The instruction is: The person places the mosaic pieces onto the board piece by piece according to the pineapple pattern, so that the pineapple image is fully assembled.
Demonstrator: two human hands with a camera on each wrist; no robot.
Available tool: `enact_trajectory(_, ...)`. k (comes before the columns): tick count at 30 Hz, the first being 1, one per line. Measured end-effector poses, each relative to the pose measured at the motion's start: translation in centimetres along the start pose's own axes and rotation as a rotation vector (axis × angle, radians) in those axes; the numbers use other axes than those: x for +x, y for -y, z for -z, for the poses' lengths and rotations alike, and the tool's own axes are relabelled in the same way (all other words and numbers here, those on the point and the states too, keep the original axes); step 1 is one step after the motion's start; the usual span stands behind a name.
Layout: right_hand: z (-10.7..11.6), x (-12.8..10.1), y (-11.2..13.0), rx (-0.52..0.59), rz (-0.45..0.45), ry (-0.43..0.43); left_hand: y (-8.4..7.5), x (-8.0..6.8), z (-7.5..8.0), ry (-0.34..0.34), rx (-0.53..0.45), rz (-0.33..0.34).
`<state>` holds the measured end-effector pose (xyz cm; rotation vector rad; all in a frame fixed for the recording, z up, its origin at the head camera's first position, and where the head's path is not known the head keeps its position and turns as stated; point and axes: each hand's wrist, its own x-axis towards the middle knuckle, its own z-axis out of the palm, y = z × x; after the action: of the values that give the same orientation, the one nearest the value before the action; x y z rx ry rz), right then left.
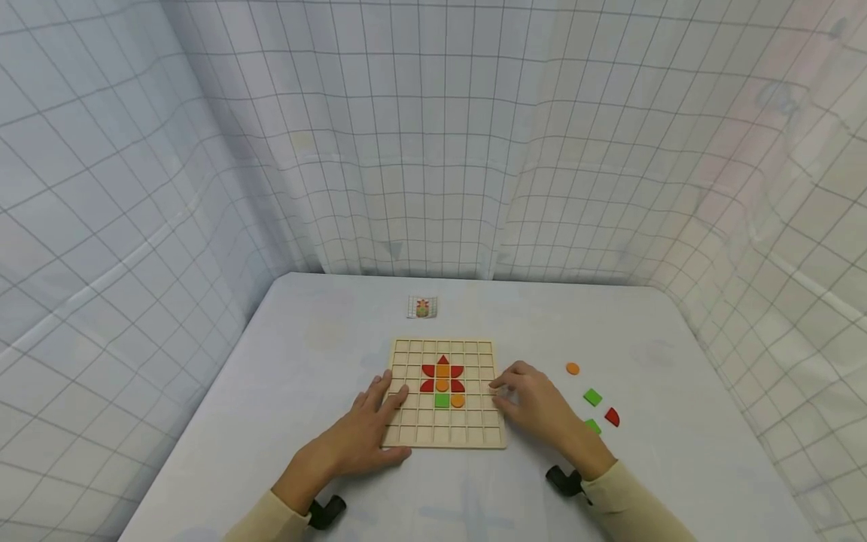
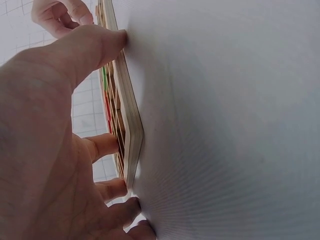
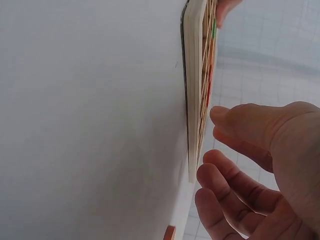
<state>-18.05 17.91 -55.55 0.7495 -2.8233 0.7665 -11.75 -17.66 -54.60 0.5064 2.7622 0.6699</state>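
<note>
A wooden grid board (image 1: 447, 435) lies on the table with a pattern of flat pieces in its cells. Red quarter-circles (image 1: 457, 371) flank an orange square (image 1: 442, 371) and an orange disc, and a red triangle (image 1: 443, 360) tops them. Below are a green square (image 1: 442, 400) and another orange disc (image 1: 457, 400). My left hand (image 1: 366, 433) rests spread over the board's left edge, its thumb by the near corner. At the right edge hovers my right hand (image 1: 538, 403), fingers loosely bent; in the right wrist view its thumb (image 3: 240, 120) and fingers show no piece between them.
Right of the board lie a loose orange disc (image 1: 573, 368), a green square (image 1: 592, 397), a red quarter-circle (image 1: 612, 416) and another green piece (image 1: 593, 426), partly behind the right forearm. A small pattern card (image 1: 422, 307) sits beyond the board. White gridded curtains (image 1: 433, 135) surround the table.
</note>
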Motion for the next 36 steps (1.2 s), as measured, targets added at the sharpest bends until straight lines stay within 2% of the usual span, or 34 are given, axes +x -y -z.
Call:
enact_trajectory(11,1.1,-0.7,-1.8,-0.029,-0.035,-0.021,0.1,0.1,-0.1,-0.001,0.010,-0.005)
enact_trajectory(20,2.3,-1.5,-3.4,0.000,-0.085,-0.046,0.0,0.1,0.0,0.002,0.015,-0.009)
enact_trajectory(28,2.9,-2.1,-4.7,0.005,-0.065,-0.090,0.1,0.0,-0.1,-0.003,0.022,-0.009)
enact_trajectory(36,3.2,-2.3,-5.5,0.012,-0.134,-0.033,0.1,0.1,-0.2,0.002,0.017,-0.004)
